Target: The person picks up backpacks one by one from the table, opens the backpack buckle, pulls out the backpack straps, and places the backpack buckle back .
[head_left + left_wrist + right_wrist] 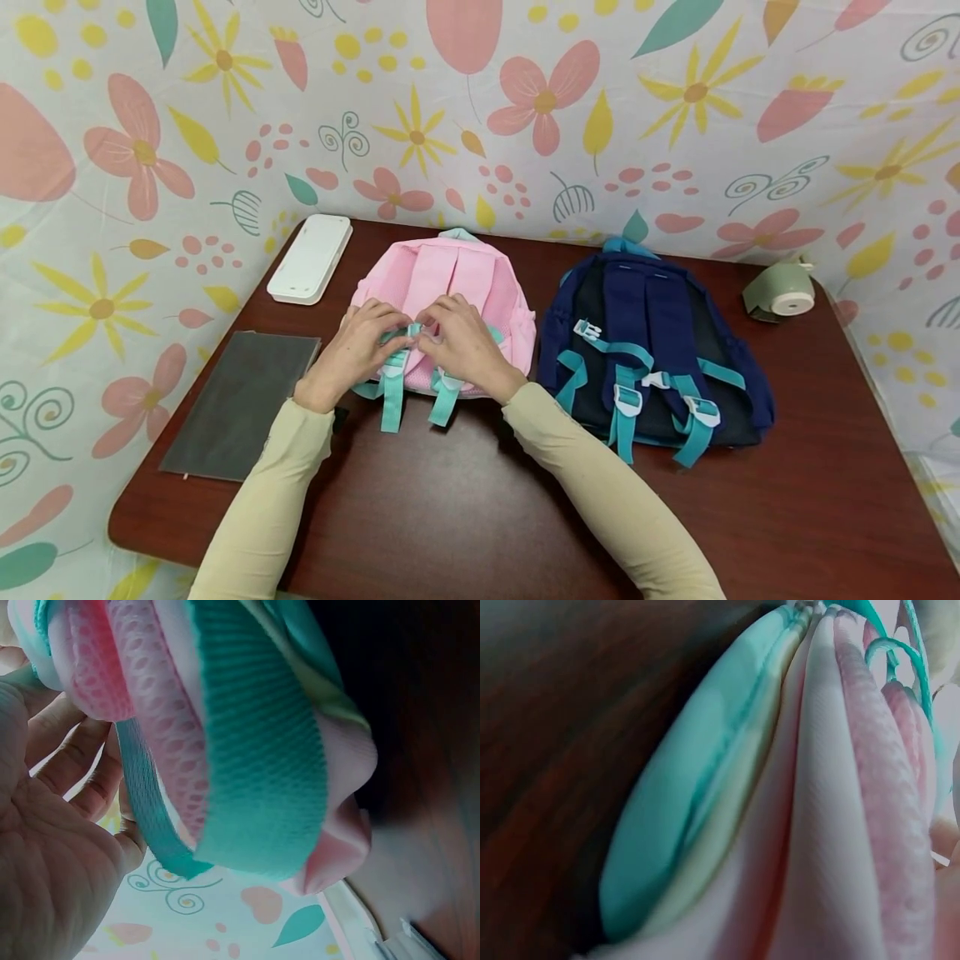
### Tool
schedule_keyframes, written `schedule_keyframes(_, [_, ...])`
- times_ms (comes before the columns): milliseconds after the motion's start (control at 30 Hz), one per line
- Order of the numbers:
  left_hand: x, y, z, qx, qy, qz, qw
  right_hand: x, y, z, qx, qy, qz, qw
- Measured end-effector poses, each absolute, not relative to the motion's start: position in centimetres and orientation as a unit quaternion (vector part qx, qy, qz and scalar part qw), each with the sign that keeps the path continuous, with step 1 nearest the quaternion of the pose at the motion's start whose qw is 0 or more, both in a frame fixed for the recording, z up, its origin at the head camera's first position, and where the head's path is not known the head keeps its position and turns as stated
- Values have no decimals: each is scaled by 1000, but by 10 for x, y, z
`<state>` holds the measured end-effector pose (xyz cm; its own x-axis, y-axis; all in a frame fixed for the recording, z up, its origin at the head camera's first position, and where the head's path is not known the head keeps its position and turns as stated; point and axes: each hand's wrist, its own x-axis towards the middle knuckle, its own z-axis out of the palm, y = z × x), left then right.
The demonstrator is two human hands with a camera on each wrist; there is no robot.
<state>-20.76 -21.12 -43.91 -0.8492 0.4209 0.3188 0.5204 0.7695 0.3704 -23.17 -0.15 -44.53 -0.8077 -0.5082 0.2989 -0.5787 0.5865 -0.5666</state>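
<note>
A pink backpack (502, 279) lies on the table with its shoulder straps facing up. Over its middle, my left hand (367, 342) and right hand (465, 342) meet fingertip to fingertip, pinching a small pale buckle (413, 330) on the teal chest strap. Fingers partly cover the buckle; I cannot tell whether its halves are joined. Teal webbing ends (392, 404) hang from the strap adjusters below the hands. In the left wrist view, a broad teal strap (259, 765) loops beside the left palm (60, 847). The right wrist view shows the backpack's teal and pink side (682, 802).
To the right lies a navy backpack (570, 367) with teal straps and its white chest buckle halves apart. A white case (310, 258) sits at the back left, above a dark flat folder (240, 408). A green and white device (780, 292) stands at the back right.
</note>
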Motion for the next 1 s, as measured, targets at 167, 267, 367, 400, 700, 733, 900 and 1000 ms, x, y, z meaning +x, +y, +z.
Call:
schedule_keyframes(167, [-208, -211, -440, -257, -932, -230, 110, -232, -2, -445, 301, -889, 343, 41])
schedule_keyframes(267, [-207, -211, -439, -264, -933, -213, 116, -232, -3, -442, 311, -895, 318, 37])
schedule_keyframes(367, [-207, -210, -438, -265, -936, -200, 119, -232, -4, -439, 322, -900, 293, 38])
schedule_keyframes(400, [-207, -210, -438, -264, -937, -197, 119, -232, -4, -439, 325, -900, 287, 39])
schedule_keyframes(700, [-207, -212, -438, -251, -938, -214, 106, -230, -4, -443, 317, -895, 310, 46])
schedule_keyframes(733, [-207, -212, -438, -251, -937, -217, 106, -230, -4, -444, 316, -894, 315, 46])
schedule_keyframes(900, [-208, -212, -440, -255, -933, -230, 111, -230, -5, -447, 307, -884, 349, 39])
schedule_keyframes(1000, [-209, -213, -441, -259, -930, -237, 112, -230, -6, -450, 298, -879, 370, 30])
